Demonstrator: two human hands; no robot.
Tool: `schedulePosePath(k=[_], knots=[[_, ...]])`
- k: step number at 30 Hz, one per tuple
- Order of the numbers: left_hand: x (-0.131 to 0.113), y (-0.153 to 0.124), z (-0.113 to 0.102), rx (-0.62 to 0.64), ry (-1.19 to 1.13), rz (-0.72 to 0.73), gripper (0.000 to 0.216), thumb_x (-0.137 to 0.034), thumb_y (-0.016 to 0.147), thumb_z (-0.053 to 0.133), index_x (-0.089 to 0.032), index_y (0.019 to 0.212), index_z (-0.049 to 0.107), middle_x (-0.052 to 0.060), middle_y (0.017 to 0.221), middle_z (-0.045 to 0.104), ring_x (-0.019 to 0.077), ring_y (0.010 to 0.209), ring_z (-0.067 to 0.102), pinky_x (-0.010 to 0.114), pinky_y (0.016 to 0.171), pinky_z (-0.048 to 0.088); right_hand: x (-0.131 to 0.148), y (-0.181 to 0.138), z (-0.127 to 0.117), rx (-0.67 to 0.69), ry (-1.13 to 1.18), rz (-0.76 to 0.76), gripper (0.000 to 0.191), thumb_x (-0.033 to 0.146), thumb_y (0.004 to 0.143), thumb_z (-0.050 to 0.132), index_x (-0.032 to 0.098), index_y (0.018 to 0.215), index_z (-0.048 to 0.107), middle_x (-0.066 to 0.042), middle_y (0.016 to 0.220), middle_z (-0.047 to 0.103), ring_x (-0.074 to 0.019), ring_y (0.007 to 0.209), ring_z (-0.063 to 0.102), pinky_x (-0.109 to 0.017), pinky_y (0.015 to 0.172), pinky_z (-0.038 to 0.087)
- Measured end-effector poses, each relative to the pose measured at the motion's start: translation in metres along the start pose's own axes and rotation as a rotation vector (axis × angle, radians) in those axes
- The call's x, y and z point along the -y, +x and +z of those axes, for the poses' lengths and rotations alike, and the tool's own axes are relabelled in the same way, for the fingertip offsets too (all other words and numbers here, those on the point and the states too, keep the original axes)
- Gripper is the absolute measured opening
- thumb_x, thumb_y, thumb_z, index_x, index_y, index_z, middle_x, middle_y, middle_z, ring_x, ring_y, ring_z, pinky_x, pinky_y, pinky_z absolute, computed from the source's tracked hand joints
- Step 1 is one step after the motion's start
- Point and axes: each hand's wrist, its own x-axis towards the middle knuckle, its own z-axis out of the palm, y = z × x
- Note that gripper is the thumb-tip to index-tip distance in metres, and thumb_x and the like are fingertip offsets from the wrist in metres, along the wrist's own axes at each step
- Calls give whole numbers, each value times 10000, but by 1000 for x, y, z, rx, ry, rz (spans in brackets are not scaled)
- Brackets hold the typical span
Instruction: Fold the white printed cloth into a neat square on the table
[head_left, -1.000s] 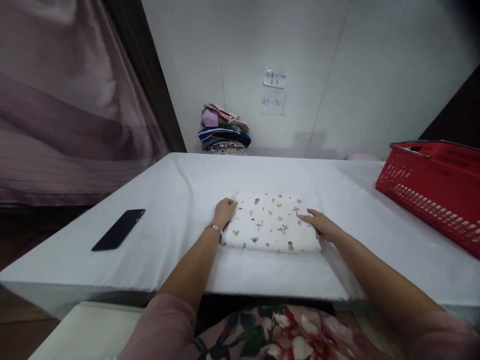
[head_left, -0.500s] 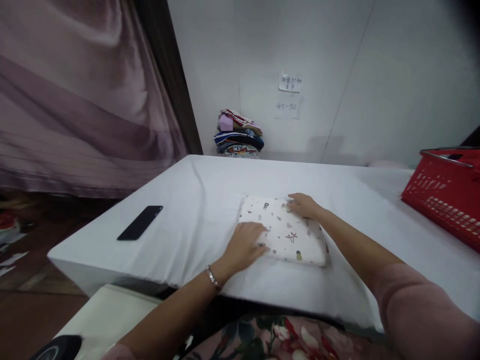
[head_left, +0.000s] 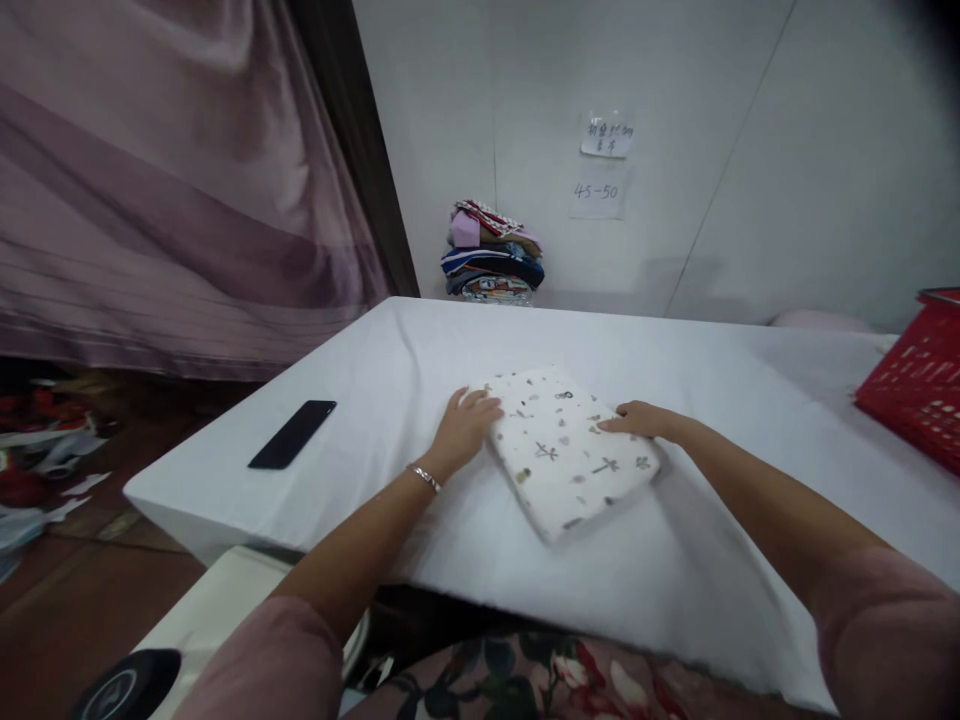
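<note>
A folded white cloth (head_left: 562, 450) printed with small palm trees, leaves and a pineapple lies turned at an angle on the white-covered table (head_left: 360, 500), one corner pointing toward me. My left hand (head_left: 466, 428) grips its left corner, fingers over the edge and a bracelet on the wrist. At the right edge, my right hand (head_left: 643, 421) is closed on the cloth with the thumb on top. The fingertips under that edge are hidden.
A black phone (head_left: 292, 435) lies on the table's left. Folded fabrics (head_left: 493, 255) are stacked by the wall. At the far right stands a red basket (head_left: 919, 385). Paper notes (head_left: 606, 138) hang on the wall, and a pink curtain (head_left: 165, 200) hangs at the left.
The cloth has turned on the table, so a corner now points toward me. My left hand has moved up to its left corner, and my right hand has shifted to the right edge.
</note>
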Motion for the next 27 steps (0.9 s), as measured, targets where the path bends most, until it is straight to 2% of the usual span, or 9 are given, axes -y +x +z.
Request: schedulePosePath(k=[3, 5, 7, 9, 12, 17, 21, 24, 27], knots=[[18, 4, 5, -100, -60, -178, 420, -42, 765, 423, -217, 1102, 600, 52, 1297, 509, 206, 1217, 416, 393, 1056, 277, -8, -21, 11, -76, -8, 21, 469, 623, 593, 656, 180, 748, 655, -152, 898, 656, -337, 863, 604, -405, 734, 455], [19, -2, 13, -134, -200, -312, 371, -114, 782, 447, -199, 1119, 579, 67, 1237, 549, 195, 1099, 515, 342, 983, 374, -8, -30, 16, -153, -22, 18, 476, 653, 606, 624, 193, 731, 641, -132, 878, 664, -318, 847, 602, -390, 728, 457], [12, -10, 20, -132, -401, -464, 352, -198, 787, 490, -181, 1134, 551, 81, 1159, 586, 187, 946, 587, 330, 866, 459, -5, -34, 18, -156, -24, 30, 471, 662, 607, 613, 197, 686, 624, -115, 819, 669, -301, 811, 603, -382, 717, 458], [0, -15, 24, -86, -670, -609, 421, -259, 779, 535, -152, 1183, 489, 108, 1100, 602, 177, 817, 617, 315, 726, 509, 2, -36, 16, -128, -3, 55, 457, 649, 614, 614, 195, 663, 610, -106, 775, 666, -289, 788, 604, -380, 711, 459], [-17, -16, 24, -20, -1057, -757, 572, -269, 756, 598, -125, 1262, 375, 134, 1025, 622, 167, 743, 629, 285, 621, 523, 13, -39, 13, -94, 60, 103, 444, 616, 639, 616, 185, 743, 615, -118, 861, 666, -278, 811, 604, -378, 712, 463], [-32, -11, 23, -18, -1314, -857, 687, -248, 723, 662, -129, 1304, 316, 157, 1035, 629, 199, 758, 646, 314, 631, 540, 15, -36, 11, -91, 246, 189, 540, 602, 625, 644, 162, 937, 621, -173, 1104, 614, -277, 884, 614, -348, 670, 500], [-35, -7, 26, -71, -1308, -866, 665, -262, 673, 713, -137, 1245, 397, 161, 1051, 629, 204, 751, 646, 295, 590, 531, 10, -27, 8, -3, 439, 220, 553, 572, 619, 672, 143, 966, 627, -180, 1071, 640, -271, 862, 640, -337, 656, 527], [-35, -4, 31, -113, -1235, -836, 574, -243, 657, 710, -137, 1167, 469, 151, 1058, 630, 190, 744, 635, 254, 542, 507, 11, -23, 6, 90, 533, 240, 471, 548, 643, 668, 155, 904, 656, -158, 1035, 663, -267, 862, 650, -344, 679, 536], [-33, -2, 36, -157, -1188, -830, 553, -211, 652, 686, -143, 1159, 476, 131, 1032, 639, 174, 719, 626, 225, 508, 485, 12, -22, 7, 174, 629, 254, 408, 520, 671, 659, 163, 866, 674, -142, 1002, 679, -261, 879, 650, -348, 706, 538]])
